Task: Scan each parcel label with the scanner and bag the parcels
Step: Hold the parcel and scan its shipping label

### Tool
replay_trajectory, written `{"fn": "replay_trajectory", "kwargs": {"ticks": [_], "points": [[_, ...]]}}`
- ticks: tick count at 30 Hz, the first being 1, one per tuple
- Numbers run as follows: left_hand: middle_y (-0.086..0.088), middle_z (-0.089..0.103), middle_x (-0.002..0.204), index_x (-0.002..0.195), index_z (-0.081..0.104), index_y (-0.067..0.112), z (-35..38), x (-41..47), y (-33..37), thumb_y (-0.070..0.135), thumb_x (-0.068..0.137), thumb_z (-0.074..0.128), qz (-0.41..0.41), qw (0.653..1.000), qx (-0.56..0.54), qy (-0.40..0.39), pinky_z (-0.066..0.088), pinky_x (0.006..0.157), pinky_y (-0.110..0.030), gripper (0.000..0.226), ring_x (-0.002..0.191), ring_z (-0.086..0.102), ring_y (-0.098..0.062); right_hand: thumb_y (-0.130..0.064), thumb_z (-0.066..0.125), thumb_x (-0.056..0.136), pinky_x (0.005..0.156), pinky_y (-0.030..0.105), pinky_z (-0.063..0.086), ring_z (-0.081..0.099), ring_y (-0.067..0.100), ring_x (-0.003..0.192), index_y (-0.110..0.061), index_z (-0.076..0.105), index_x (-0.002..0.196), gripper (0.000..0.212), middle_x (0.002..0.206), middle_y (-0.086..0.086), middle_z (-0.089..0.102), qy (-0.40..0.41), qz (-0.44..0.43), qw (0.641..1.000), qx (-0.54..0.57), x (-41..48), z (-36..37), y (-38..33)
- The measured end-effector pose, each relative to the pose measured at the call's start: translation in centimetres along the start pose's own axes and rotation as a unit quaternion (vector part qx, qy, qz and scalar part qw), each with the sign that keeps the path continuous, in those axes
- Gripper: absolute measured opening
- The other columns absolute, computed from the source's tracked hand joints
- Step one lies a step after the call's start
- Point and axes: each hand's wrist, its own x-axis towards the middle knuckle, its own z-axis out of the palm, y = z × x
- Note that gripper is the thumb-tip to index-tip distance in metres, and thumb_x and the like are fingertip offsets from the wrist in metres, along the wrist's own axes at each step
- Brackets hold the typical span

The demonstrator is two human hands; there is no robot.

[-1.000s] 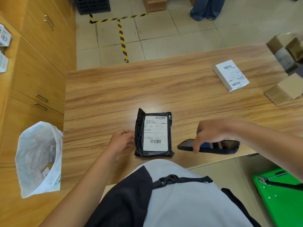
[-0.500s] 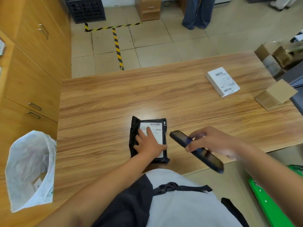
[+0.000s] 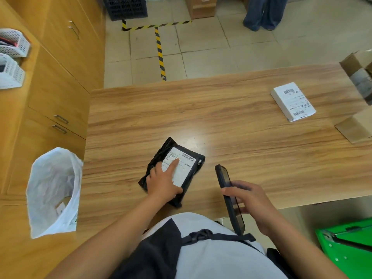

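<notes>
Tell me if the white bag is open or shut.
Open: the white bag has its mouth gaping wide, showing its inside and a small labelled item at the bottom.

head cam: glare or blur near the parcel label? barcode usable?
Head view: glare patch on the table just beyond the black parcel, not on its label; barcode bars show, fine print too soft, left hand covers part. Right hand on the scanner slightly smeared; cabinet lines splay at the frame edge.

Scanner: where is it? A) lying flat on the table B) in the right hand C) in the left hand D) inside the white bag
B: the right hand grips the scanner, while the left hand presses on the black parcel.
</notes>
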Motion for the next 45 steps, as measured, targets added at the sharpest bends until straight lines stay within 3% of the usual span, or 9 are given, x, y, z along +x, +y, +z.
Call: {"fn": "replay_trajectory", "kwargs": {"ticks": [6, 9, 12, 19, 28, 34, 39, 41, 45], "points": [[-0.008, 0.025, 0.149, 0.148, 0.017, 0.055, -1.8, -0.7, -7.4, 0.054, 0.064, 0.078, -0.116, 0.985, -0.123, 0.04, 0.033, 0.107, -0.048, 0.104, 0.13, 0.03, -0.034, -0.025, 0.085, 0.077, 0.048, 0.024, 0.055, 0.073, 0.012, 0.061, -0.022, 0.08, 0.095, 0.019, 0.087, 0.007, 0.08, -0.027, -0.009, 0.999, -0.016, 1.6, 3.6, -1.3], [-0.008, 0.027, 0.146, 0.147, 0.02, 0.054, -3.1, -1.1, -12.1, 0.051, 0.066, 0.078, -0.189, 0.957, -0.207, 0.075, 0.037, 0.098, -0.045, 0.1, 0.127, 0.031, -0.034, -0.025, 0.086, 0.075, 0.05, 0.026, 0.055, 0.073, 0.015, 0.065, -0.022, 0.08, 0.099, 0.024, 0.091, 0.01, 0.08, -0.054, -0.024, 0.998, -0.038, 2.4, 6.9, -2.5], [-0.009, 0.028, 0.145, 0.147, 0.023, 0.052, -4.8, -1.7, -17.3, 0.048, 0.066, 0.08, -0.249, 0.922, -0.275, 0.113, 0.035, 0.105, -0.048, 0.099, 0.129, 0.032, -0.036, -0.029, 0.086, 0.074, 0.058, 0.033, 0.056, 0.073, 0.022, 0.082, -0.022, 0.076, 0.11, 0.038, 0.103, 0.009, 0.077, -0.084, -0.04, 0.993, -0.075, 3.0, 10.5, -3.7], [-0.013, 0.026, 0.148, 0.148, 0.026, 0.05, -9.3, -2.9, -28.8, 0.045, 0.067, 0.081, -0.336, 0.861, -0.33, 0.194, 0.03, 0.111, -0.053, 0.099, 0.134, 0.029, -0.038, -0.029, 0.087, 0.073, 0.053, 0.025, 0.055, 0.073, 0.011, 0.068, -0.021, 0.074, 0.115, 0.044, 0.106, 0.011, 0.075, -0.126, -0.067, 0.982, -0.127, 3.4, 16.5, -4.8], [-0.016, 0.025, 0.145, 0.149, 0.025, 0.047, -11.7, -0.2, -38.1, 0.043, 0.068, 0.081, -0.364, 0.843, -0.343, 0.198, 0.037, 0.107, -0.054, 0.099, 0.133, 0.028, -0.04, -0.019, 0.084, 0.076, 0.047, 0.022, 0.054, 0.069, 0.008, 0.058, -0.02, 0.078, 0.1, 0.025, 0.078, 0.001, 0.079, -0.102, -0.072, 0.984, -0.127, 2.2, 18.8, -4.7], [-0.015, 0.017, 0.156, 0.153, 0.014, 0.043, -10.9, 2.3, -39.9, 0.058, 0.072, 0.078, -0.394, 0.845, -0.34, 0.121, 0.028, 0.113, -0.056, 0.105, 0.141, 0.022, -0.038, -0.04, 0.083, 0.056, 0.05, 0.023, 0.055, 0.072, 0.011, 0.066, -0.023, 0.077, 0.105, 0.053, 0.083, -0.001, 0.08, -0.073, -0.071, 0.984, -0.145, 0.9, 18.0, -4.2], [-0.005, 0.059, 0.126, 0.134, 0.054, 0.018, -9.2, 2.1, -36.2, 0.029, 0.087, 0.067, -0.272, 0.851, -0.431, 0.126, 0.05, 0.089, -0.042, 0.05, 0.11, 0.057, -0.033, -0.048, 0.084, 0.047, 0.052, 0.025, 0.054, 0.072, 0.01, 0.065, -0.024, 0.08, 0.098, 0.057, 0.084, -0.001, 0.08, -0.05, -0.045, 0.988, -0.136, 0.5, 17.3, -3.1], [-0.014, 0.059, 0.131, 0.127, 0.062, 0.014, -7.8, 1.6, -33.9, 0.021, 0.088, 0.065, -0.233, 0.854, -0.448, 0.126, 0.05, 0.095, -0.046, 0.04, 0.117, 0.055, -0.039, -0.049, 0.084, 0.046, 0.051, 0.023, 0.055, 0.073, 0.01, 0.066, -0.025, 0.081, 0.095, 0.055, 0.085, -0.001, 0.08, -0.043, -0.042, 0.99, -0.126, 0.4, 17.1, -2.8], [-0.005, 0.053, 0.137, 0.127, 0.061, 0.022, -5.8, 1.0, -27.3, 0.019, 0.088, 0.06, -0.194, 0.859, -0.446, 0.162, 0.044, 0.099, -0.037, 0.039, 0.122, 0.051, -0.027, -0.047, 0.085, 0.049, 0.052, 0.023, 0.057, 0.074, 0.009, 0.073, -0.028, 0.08, 0.1, 0.054, 0.087, -0.005, 0.08, -0.028, -0.044, 0.994, -0.101, 0.1, 16.0, -2.4]]}}
